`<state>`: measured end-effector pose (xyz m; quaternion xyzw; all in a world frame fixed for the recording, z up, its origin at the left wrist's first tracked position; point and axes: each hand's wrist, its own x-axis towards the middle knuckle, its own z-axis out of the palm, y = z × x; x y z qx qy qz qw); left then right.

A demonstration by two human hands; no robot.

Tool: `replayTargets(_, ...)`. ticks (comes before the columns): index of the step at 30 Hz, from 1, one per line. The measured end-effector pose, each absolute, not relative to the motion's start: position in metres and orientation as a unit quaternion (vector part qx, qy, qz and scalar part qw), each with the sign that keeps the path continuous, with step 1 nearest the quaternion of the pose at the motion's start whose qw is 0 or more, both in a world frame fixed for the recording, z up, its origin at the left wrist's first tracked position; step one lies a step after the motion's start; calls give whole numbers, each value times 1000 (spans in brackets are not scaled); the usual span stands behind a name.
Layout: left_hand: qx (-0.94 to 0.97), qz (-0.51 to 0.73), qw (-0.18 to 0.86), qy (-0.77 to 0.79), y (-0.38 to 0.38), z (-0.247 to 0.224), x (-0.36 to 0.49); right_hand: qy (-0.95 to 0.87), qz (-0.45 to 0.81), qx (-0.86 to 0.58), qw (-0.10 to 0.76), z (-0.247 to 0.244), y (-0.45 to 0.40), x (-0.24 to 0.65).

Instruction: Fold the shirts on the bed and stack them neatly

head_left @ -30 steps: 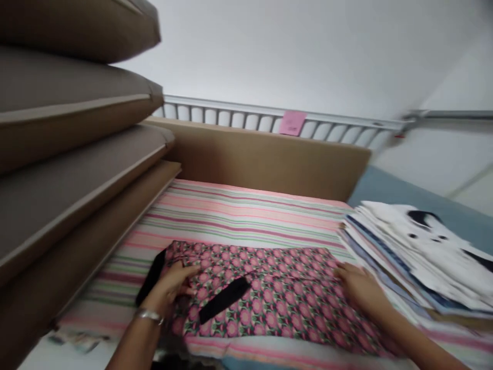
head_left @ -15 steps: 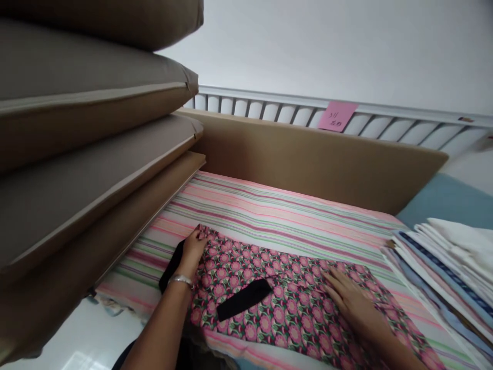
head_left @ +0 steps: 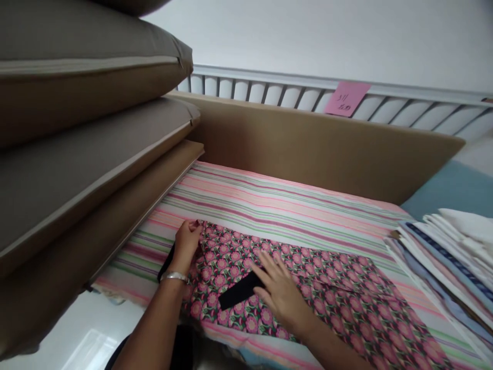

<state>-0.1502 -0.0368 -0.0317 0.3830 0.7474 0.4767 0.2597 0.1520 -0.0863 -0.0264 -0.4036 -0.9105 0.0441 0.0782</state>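
Observation:
A pink floral fabric piece (head_left: 339, 303) lies spread on a striped cloth (head_left: 239, 198). My left hand (head_left: 188, 240), with a silver bracelet at the wrist, pinches the fabric's upper left corner. My right hand (head_left: 279, 290) rests palm down near the fabric's middle, fingers spread, and covers one end of a black strip (head_left: 238, 293). Another black part (head_left: 165, 264) shows beside my left wrist, partly hidden by it.
Large brown-grey cushions (head_left: 96, 133) are stacked at the left. Behind the striped cloth stands a long brown panel (head_left: 308, 149) below a white railing with a pink note (head_left: 347, 98). Folded fabrics (head_left: 450, 257) are piled at the right.
My right hand has slid left across the floral fabric onto the black strip's end, its fingers now more spread. My left hand still pinches the corner. The view has shifted slightly.

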Motion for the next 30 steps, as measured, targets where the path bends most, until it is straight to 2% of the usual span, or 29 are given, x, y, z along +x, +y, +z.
replayTargets(5, 353, 485, 241, 763, -82, -15, -184, -912, 116, -391, 40, -43, -98, 127)
replayTargets(11, 381, 454, 249, 766, -159, -23, -181, -909, 122, -388, 94, -31, -122, 153)
replayTargets(14, 415, 415, 255, 768, -184, -35, -169, -887, 109, -429, 131, -33, -140, 193)
replayTargets(18, 457, 334, 234, 791, -194, -48, -164, -812, 79, -530, 230, -50, -150, 276)
replayTargets(23, 475, 321, 227, 787, -189, -45, -171, -668, 53, -668, 323, -56, -162, 386)
replayTargets(27, 478, 323, 252, 777, -188, -36, -180, -602, 32, -717, 349, -57, -177, 434)
replayTargets(30, 488, 327, 246, 771, -193, -32, -181, -610, 19, -720, 331, -70, -181, 446)
